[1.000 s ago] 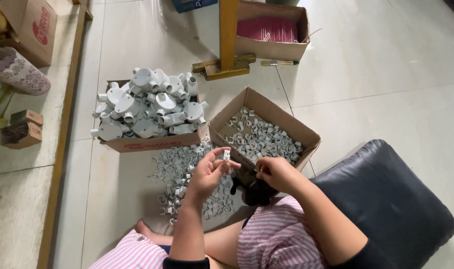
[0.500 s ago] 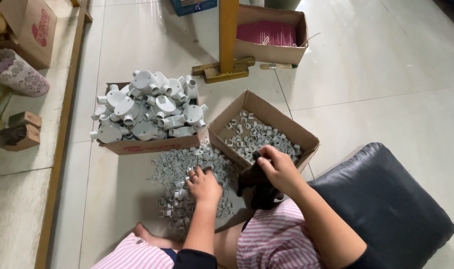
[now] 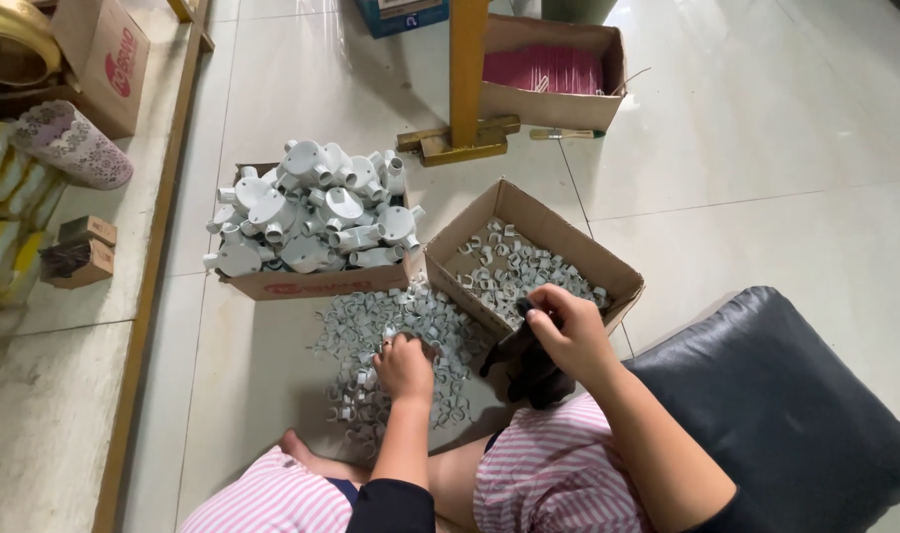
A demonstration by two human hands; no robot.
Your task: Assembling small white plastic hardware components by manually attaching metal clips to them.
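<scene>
I sat on a pale tiled floor [image 3: 786, 128] in what looked like a home turned into a small piecework shop. Just above the middle of the frame, a cardboard box [image 3: 312, 281] was heaped with grey plastic conduit junction boxes [image 3: 312, 212], another carton [image 3: 568, 242] held small grey rings, and more rings [image 3: 391, 336] lay loose on the tiles. At the left edge stood a patterned vase [image 3: 75, 143] and household clutter; a black cushion [image 3: 776, 415] lay lower right.
</scene>
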